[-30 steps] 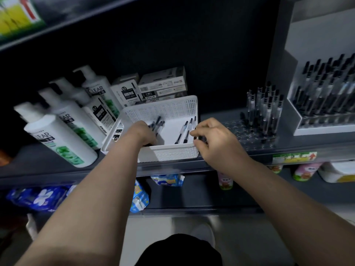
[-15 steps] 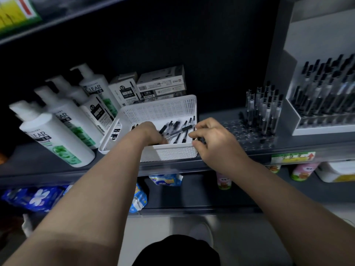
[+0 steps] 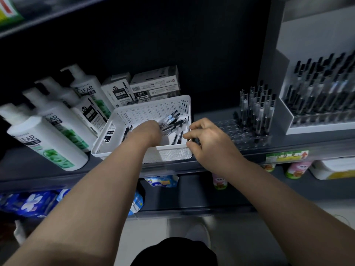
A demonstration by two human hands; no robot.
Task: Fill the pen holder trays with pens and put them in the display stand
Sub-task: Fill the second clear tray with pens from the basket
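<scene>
- Nearest the camera, both bare forearms [image 3: 96, 198] run up and away from me toward the middle shelf [image 3: 96, 170]. Below its front edge sit blue packs [image 3: 28, 202] and small pink tubs [image 3: 296, 168].
- White perforated basket [image 3: 153, 110] stands on that shelf, close to the front edge, about centre of view.
- Left grip [image 3: 151, 131] is inside the basket, closed round a bunch of pens [image 3: 170, 120]. The bunch sticks out beyond the knuckles, tilted up to the right, off the basket floor.
- More loose pens [image 3: 177, 136] lie flat on the basket floor, just right of the bunch.
- Right grip [image 3: 207, 140] sits at the basket's near right corner, fingers curled at the right wall. Something dark shows under the fingertips; I cannot tell whether it holds anything.
- Just right of the basket: clear pen holder tray [image 3: 240, 131], flat on the shelf. Upright pens [image 3: 257, 110] stand in its back rows.
- Left of the basket: white shampoo bottles [image 3: 48, 143] in a row. Behind the basket: stacked pen boxes [image 3: 153, 83].
- Far right: white display stand [image 3: 307, 129], rows of pens [image 3: 326, 87] standing in it.
</scene>
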